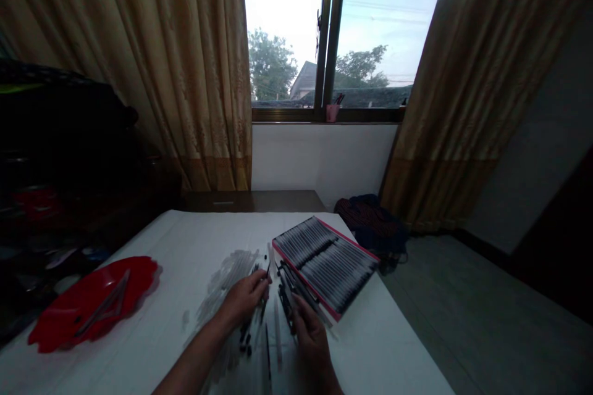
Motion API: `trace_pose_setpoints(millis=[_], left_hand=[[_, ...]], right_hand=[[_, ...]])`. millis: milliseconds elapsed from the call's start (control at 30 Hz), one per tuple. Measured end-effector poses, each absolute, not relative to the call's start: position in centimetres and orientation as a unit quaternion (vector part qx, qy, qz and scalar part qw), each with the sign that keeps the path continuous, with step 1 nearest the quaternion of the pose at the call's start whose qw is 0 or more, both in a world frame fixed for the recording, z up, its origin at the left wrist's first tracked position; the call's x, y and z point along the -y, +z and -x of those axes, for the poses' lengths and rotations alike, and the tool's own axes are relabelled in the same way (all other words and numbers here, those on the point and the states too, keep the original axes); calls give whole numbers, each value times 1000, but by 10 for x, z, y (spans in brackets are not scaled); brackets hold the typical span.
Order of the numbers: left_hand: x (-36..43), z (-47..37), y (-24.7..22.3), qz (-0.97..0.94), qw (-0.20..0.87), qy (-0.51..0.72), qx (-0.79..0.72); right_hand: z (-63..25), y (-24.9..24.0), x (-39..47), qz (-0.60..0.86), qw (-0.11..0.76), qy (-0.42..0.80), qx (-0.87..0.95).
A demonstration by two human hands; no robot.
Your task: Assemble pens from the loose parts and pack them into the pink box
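Observation:
My left hand is closed in a pinch on a thin dark pen, whose tip pokes up past the fingertips. The fingers of my right hand are closed on a slim pen-like stick, partly hidden by the hand. Loose black pens and small dark caps lie between and under my hands. To the left spreads a pile of clear, thin plastic sleeves. Beyond my right hand, a red-edged box holds two rows of dark-ended pens. Dim light blurs the fine details.
A red scalloped plate with clear tube-like pieces sits on the left of the white-covered table. Dark clutter stands beyond it. A pink cup rests on the windowsill, and dark cloth lies past the table's right corner.

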State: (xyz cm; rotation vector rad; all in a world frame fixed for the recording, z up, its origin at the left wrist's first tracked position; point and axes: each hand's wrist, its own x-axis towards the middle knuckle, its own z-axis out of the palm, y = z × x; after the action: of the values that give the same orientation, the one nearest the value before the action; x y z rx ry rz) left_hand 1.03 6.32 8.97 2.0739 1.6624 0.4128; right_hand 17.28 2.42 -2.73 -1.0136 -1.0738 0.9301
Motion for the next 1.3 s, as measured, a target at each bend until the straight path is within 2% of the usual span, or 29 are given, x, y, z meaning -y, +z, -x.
trace_pose_setpoints(millis=[133,267,933,1300], left_hand=[[-47,10,91,-769,210,166,-581],[-31,23,94,-799,158,115,-569],[-25,32,120,-850,34,15,-525],[-30,21,135,-897,-87,16,-433]], right_hand=[[-169,-13,-16,444,631,360,525],[-167,-4,-13,434,611,345,565],[-166,-8,-10,450,566,338,603],[-166,-1,-6,445,534,249,674]])
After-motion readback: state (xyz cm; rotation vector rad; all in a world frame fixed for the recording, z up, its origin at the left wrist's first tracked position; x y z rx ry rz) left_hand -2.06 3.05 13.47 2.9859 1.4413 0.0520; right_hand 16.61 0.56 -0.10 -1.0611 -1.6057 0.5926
